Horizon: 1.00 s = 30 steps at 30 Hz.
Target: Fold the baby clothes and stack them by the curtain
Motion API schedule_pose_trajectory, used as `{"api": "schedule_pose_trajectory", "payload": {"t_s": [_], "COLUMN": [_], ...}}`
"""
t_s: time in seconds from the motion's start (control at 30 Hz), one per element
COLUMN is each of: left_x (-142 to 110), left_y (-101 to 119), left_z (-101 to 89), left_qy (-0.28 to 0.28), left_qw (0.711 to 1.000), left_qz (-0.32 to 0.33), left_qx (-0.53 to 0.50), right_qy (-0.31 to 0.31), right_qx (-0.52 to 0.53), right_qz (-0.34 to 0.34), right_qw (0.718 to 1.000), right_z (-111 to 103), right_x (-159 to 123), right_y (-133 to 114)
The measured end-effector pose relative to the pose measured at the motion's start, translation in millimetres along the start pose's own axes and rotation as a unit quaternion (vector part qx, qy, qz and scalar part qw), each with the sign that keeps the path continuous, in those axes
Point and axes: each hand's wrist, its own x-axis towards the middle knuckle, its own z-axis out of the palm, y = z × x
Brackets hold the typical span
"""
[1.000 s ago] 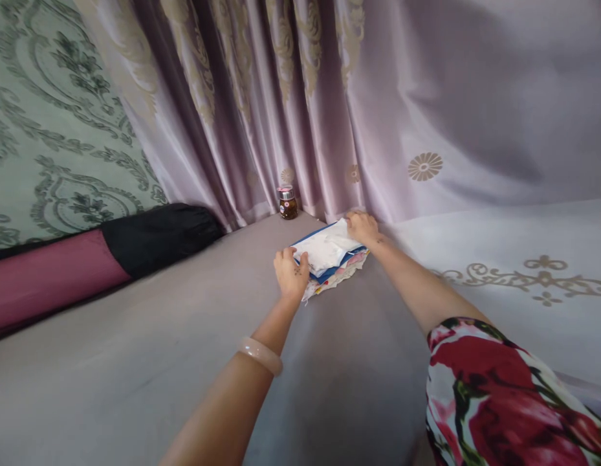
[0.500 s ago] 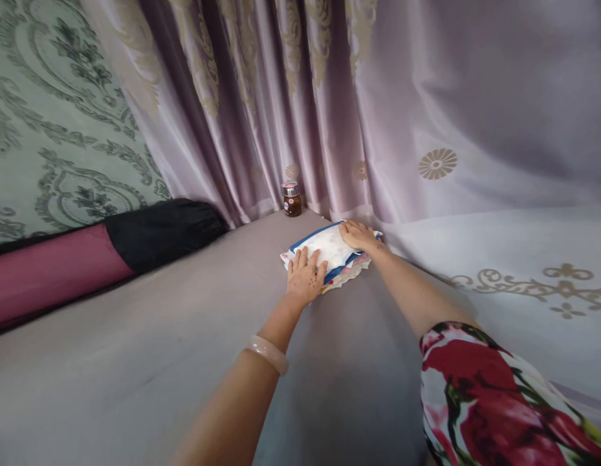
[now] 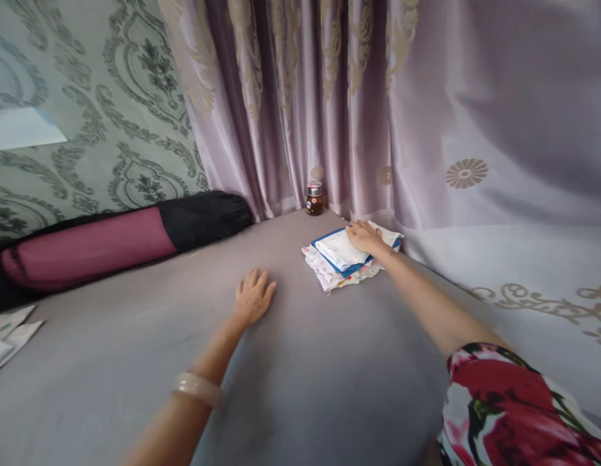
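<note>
A small stack of folded cloths [image 3: 339, 251] lies near the far corner of the grey sheet-covered surface [image 3: 300, 362]. White cloth is on top, blue shows below it, and a pale flower-printed piece with a ruffled edge is at the bottom. My right hand [image 3: 365, 237] rests flat on the white top cloth, fingers stretched out. Left of the stack and apart from it, my left hand [image 3: 253, 298] is over the grey sheet with its fingers spread, holding nothing. A pale bangle [image 3: 198, 389] circles the left wrist.
Behind the stack, a dark glass jar [image 3: 314, 200] with a silver lid stands by the purple curtain [image 3: 300, 116]. A long pink and black bag [image 3: 96, 255] lies along the patterned wall. Pale flat packets [image 3: 13, 333] are at the left edge.
My left hand has come off the cloth stack and moved left over the sheet. The right hand stays on the stack. The view has turned left, bringing the packets into sight.
</note>
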Motion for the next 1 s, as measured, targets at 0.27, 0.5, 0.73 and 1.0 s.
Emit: {"api": "schedule_pose_trajectory", "payload": {"t_s": [0.27,0.5,0.73,1.0], "left_x": [-75.8,-115.0,-114.2,-119.1], "left_y": [-156.2,-211.8,-195.7,-176.5], "left_z": [-16.4,-23.8,-26.9,-41.9], "left_qy": [0.004,0.034,0.044,0.062], "left_qw": [0.984,0.978,0.973,0.974], "left_qz": [-0.153,-0.172,-0.185,-0.197], "left_qx": [0.086,0.115,0.128,0.097], "right_qy": [0.015,0.031,-0.031,-0.016], "right_qx": [-0.038,-0.052,-0.036,-0.063], "right_qz": [0.025,0.030,0.059,-0.007], "right_qw": [0.999,0.998,0.997,0.998], "right_z": [23.3,27.2,17.9,17.1], "right_x": [-17.9,-20.1,-14.9,-32.2], "right_y": [-37.0,-36.5,-42.1,-75.9]}}
